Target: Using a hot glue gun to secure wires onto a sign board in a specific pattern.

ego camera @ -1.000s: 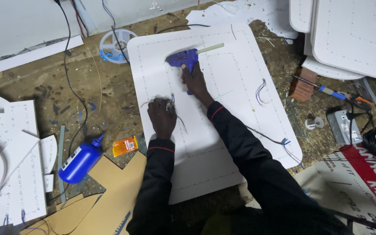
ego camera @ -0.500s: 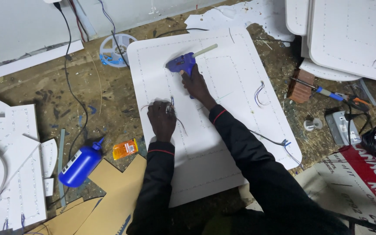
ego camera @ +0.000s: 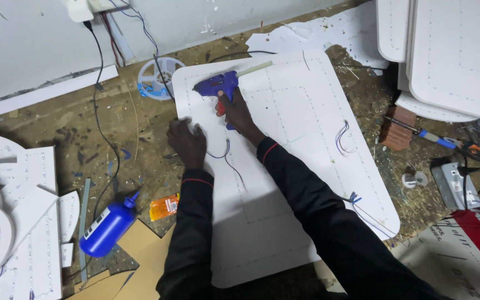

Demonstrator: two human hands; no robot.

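A large white board with rounded corners and dotted lines lies on the floor. My right hand grips a blue glue gun with a pale glue stick sticking out its back, nozzle pointing left near the board's upper left corner. My left hand presses flat on the board's left edge, fingers on a thin dark wire that runs across the board. More short blue wires poke up from the board to the right.
A blue squeeze bottle and an orange packet lie at lower left beside cardboard. A reel of strip sits near the wall. White cut boards stack at upper right; a soldering iron and power socket lie right.
Both hands and the glue gun have shifted slightly up and left along the board; the left hand now sits at the board's left edge.
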